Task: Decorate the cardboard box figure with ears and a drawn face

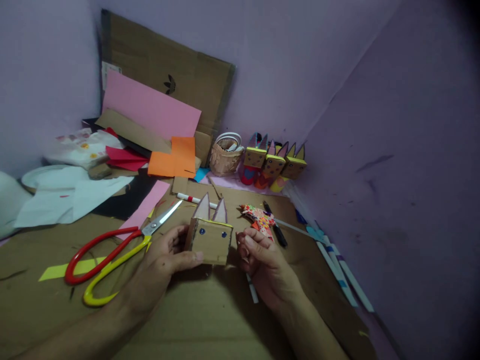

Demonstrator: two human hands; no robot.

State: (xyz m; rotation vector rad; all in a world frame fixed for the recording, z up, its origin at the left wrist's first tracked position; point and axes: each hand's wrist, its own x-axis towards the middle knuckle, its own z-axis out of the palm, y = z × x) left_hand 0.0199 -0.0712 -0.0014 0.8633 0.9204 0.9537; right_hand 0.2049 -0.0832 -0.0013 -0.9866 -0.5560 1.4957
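Note:
My left hand (167, 265) grips a small cardboard box head (212, 245) by its left side, the thumb on its front face. Two pointed paper ears stand on its top, a yellow strip runs along the upper edge, and two dark blue eyes show on the front. Close to the box's right side, apart from it, my right hand (262, 257) is closed with thumb and fingertips pinched together. Whatever sits in that pinch is too small to make out. Left of my left hand lie scissors (144, 235) with one red and one yellow handle.
At the back stand several finished box-headed figures (275, 165) beside a brown basket (225, 157). A flower-patterned glue gun (260, 220) lies behind my right hand. Markers (345, 275) line the right wall. Orange paper (174, 160), pink paper (150, 105) and cardboard (168, 60) are heaped back left.

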